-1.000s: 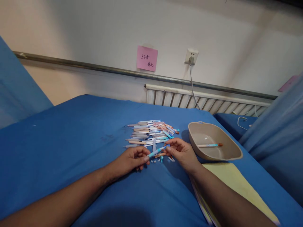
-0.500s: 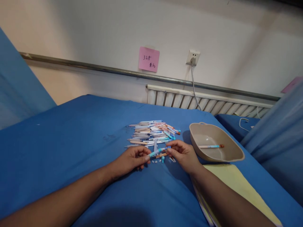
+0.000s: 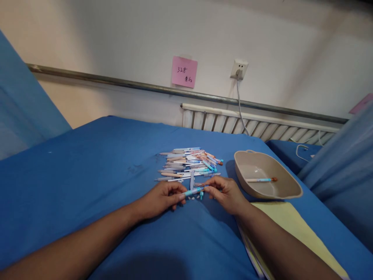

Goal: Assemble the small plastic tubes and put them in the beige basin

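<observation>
The thumb and fingers of my left hand (image 3: 163, 197) are pinched closed around one end of a turquoise-and-pale pen (image 3: 192, 192), while those of my right hand (image 3: 223, 193) close on its darker blue end, so it lies level between the two, slightly raised toward the right. Just beneath it, a small turquoise piece (image 3: 201, 196) and a few pale bits rest on a blue sheet (image 3: 96, 171). Just beyond, many pens (image 3: 175, 167) lie heaped, mostly sideways. To the right stands a tan basin (image 3: 293, 182) with one pen inside, and near it, partly under my right forearm, is something flat and yellow (image 3: 279, 216). A pink note (image 3: 184, 71) hangs on the wall behind.
</observation>
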